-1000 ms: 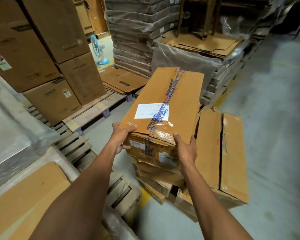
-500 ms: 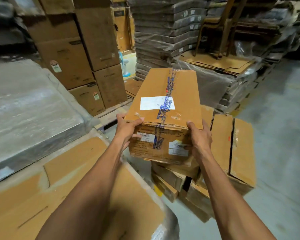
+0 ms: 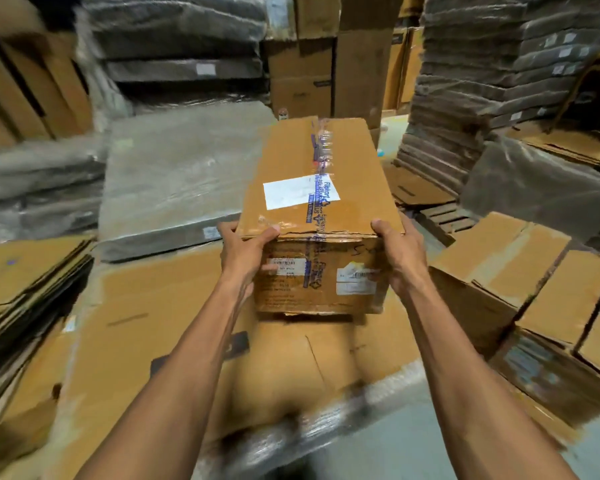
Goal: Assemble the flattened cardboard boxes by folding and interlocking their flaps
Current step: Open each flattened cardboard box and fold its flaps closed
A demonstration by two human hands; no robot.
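In a storeroom crowded with cardboard, plastic-wrapped stacks [image 3: 465, 81] of flattened board rise at the back and right, and a wrapped bundle [image 3: 174, 174] lies flat ahead on the left. Below the arms spreads a broad flat sheet [image 3: 136, 323] of cardboard, and to the right sit several made-up cartons [image 3: 534, 282]. The box [image 3: 326, 161] is in the air above that sheet, its long axis pointing away, its top seam closed with blue printed tape [image 3: 317, 202] beside a white label [image 3: 300, 192]. The left hand [image 3: 243, 258] grips the near left corner, thumb on the top edge and fingers curled onto the end face. The right hand [image 3: 400, 258] clasps the near right corner, thumb over the top, its fingers round the side and out of view. The near edge looks crumpled and the tape torn, so the board is probably soft there and would buckle if squeezed. A grip at one end alone suggests little weight, though the contents cannot be told. Palms under the bottom edges would carry it more safely than pinching the top flaps
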